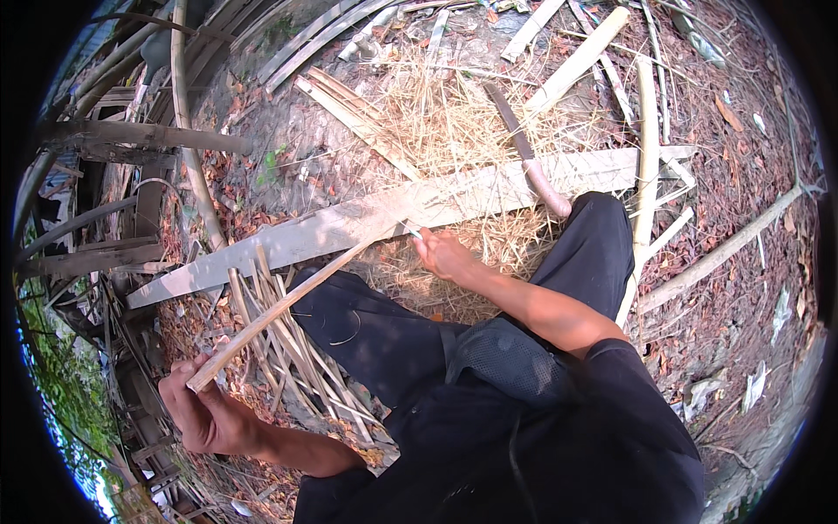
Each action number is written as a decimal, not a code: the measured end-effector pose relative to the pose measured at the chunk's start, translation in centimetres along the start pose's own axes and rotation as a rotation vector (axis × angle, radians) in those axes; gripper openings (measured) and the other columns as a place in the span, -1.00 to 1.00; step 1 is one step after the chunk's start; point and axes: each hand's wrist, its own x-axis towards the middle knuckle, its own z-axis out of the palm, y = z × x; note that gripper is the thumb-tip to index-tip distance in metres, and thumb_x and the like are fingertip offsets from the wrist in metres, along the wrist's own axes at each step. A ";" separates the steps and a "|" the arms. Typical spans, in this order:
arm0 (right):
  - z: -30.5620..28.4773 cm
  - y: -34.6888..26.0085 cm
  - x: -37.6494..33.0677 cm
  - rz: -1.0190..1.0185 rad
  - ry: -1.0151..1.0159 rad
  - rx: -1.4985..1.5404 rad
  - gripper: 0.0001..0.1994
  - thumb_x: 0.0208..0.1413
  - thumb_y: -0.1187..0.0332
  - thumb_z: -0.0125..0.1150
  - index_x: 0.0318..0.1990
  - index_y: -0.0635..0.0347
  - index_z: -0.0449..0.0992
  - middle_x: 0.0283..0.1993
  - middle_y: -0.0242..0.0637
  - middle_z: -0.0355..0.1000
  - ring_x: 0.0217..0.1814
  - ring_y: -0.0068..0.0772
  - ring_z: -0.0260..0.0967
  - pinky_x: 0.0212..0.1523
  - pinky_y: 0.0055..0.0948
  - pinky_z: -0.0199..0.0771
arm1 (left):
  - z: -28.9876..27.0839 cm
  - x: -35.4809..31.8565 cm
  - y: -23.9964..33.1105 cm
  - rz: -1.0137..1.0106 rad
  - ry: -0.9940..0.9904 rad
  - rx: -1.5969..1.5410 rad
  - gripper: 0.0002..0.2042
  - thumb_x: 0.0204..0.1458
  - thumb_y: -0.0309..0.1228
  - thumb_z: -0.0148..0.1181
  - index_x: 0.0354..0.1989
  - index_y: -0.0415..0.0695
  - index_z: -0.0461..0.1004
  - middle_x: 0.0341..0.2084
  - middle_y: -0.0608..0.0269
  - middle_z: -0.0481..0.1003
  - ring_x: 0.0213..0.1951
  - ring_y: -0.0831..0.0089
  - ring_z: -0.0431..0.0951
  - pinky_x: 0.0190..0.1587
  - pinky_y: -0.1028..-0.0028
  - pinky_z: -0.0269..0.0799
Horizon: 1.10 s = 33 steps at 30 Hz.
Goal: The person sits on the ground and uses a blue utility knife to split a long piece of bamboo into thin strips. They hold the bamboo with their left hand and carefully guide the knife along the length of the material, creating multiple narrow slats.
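Observation:
My left hand (205, 409) is closed around the near end of a long split wooden stick (292, 299), which slants up to the right. The stick's far end rests over a long flat wooden board (332, 229). There my right hand (445, 255) is closed on a slim tool (415, 231) with a pale shaft and a dark tip. Its tip is at or very near the stick's end; contact is hard to tell. Beyond the board's right half lies a machete (518, 131) with a dark blade, its brown handle crossing the board toward my right knee.
A bundle of thin split sticks (292, 349) lies beside my left leg. Straw and shavings (445, 113) cover the ground past the board. Bamboo poles (646, 148) stretch along the right. Stacked timber and poles (113, 175) rise at the far left.

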 end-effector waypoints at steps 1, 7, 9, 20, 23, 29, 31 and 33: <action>0.9 0.9 0.3 0.038 0.013 -0.057 -0.59 0.38 0.12 -0.31 0.00 0.34 0.30 -0.27 0.06 0.48 -0.12 0.03 0.45 -0.06 -0.09 0.48 | 0.0 0.0 0.1 -0.002 -0.015 -0.026 -0.83 0.14 -0.55 0.14 -0.22 -0.46 0.48 -0.36 0.05 0.42 -0.34 0.27 0.49 -0.29 0.39 0.53; 3.1 4.5 1.8 0.108 0.096 -0.156 -0.60 0.37 0.09 -0.28 0.02 0.23 0.33 -0.23 0.04 0.47 -0.09 -0.04 0.48 -0.06 -0.11 0.49 | -0.9 -0.1 -0.1 0.019 -0.126 -0.072 -0.82 0.17 -0.58 0.07 -0.13 -0.44 0.47 -0.25 0.04 0.43 -0.21 0.27 0.52 -0.08 0.32 0.55; 3.3 4.2 1.7 0.156 0.066 -0.071 -0.58 0.37 0.08 -0.30 0.03 0.21 0.37 -0.17 0.04 0.48 -0.09 -0.01 0.48 -0.06 -0.07 0.47 | -1.4 -0.5 -0.2 -0.003 -0.112 -0.038 -0.82 0.17 -0.57 0.09 -0.14 -0.45 0.47 -0.25 0.03 0.43 -0.21 0.28 0.52 -0.08 0.33 0.55; 3.5 5.2 -1.3 -0.031 0.256 -0.073 -0.54 0.33 0.08 -0.23 -0.31 0.27 0.49 -0.55 0.04 0.44 -0.41 0.04 0.48 -0.29 -0.07 0.48 | -0.4 0.2 1.1 0.049 -0.101 -0.107 -0.91 0.05 -0.61 0.19 -0.31 -0.42 0.50 -0.47 0.05 0.47 -0.42 0.25 0.53 -0.37 0.37 0.49; -3.3 0.9 -3.8 0.274 -0.419 0.122 -0.53 0.31 0.03 -0.16 -0.30 0.30 0.49 -0.53 0.06 0.46 -0.41 0.01 0.49 -0.26 -0.07 0.46 | -1.2 0.3 0.8 0.102 -0.145 -0.103 -0.84 -0.16 -0.69 0.19 -0.34 -0.33 0.54 -0.52 0.08 0.49 -0.50 0.27 0.54 -0.42 0.42 0.45; -10.1 -0.3 -10.2 0.127 -0.294 0.055 -0.50 0.28 -0.03 -0.12 -0.02 0.27 0.48 -0.12 0.13 0.49 0.00 0.08 0.43 0.05 -0.13 0.35 | -1.7 1.2 0.9 0.223 -0.339 -0.304 -0.85 -0.29 -0.64 0.17 -0.45 -0.29 0.53 -0.50 0.02 0.54 -0.47 0.19 0.59 -0.43 0.40 0.47; -11.6 0.4 -12.5 0.120 -0.201 0.173 -0.53 0.27 -0.01 -0.08 -0.03 0.24 0.48 -0.09 0.12 0.48 0.03 0.11 0.41 0.06 -0.15 0.33 | -0.8 1.6 1.2 0.214 -0.323 -0.305 -0.81 -0.30 -0.71 0.19 -0.43 -0.28 0.56 -0.39 -0.04 0.52 -0.43 0.24 0.60 -0.44 0.46 0.49; -13.7 -2.0 -14.9 0.208 -0.093 0.162 -0.59 0.27 0.06 -0.02 -0.09 0.29 0.47 -0.28 0.10 0.48 -0.16 0.08 0.43 -0.07 -0.17 0.35 | -0.3 1.4 2.0 0.121 -0.231 -0.237 -0.78 -0.30 -0.75 0.21 -0.41 -0.28 0.57 -0.33 -0.07 0.51 -0.43 0.30 0.60 -0.44 0.50 0.49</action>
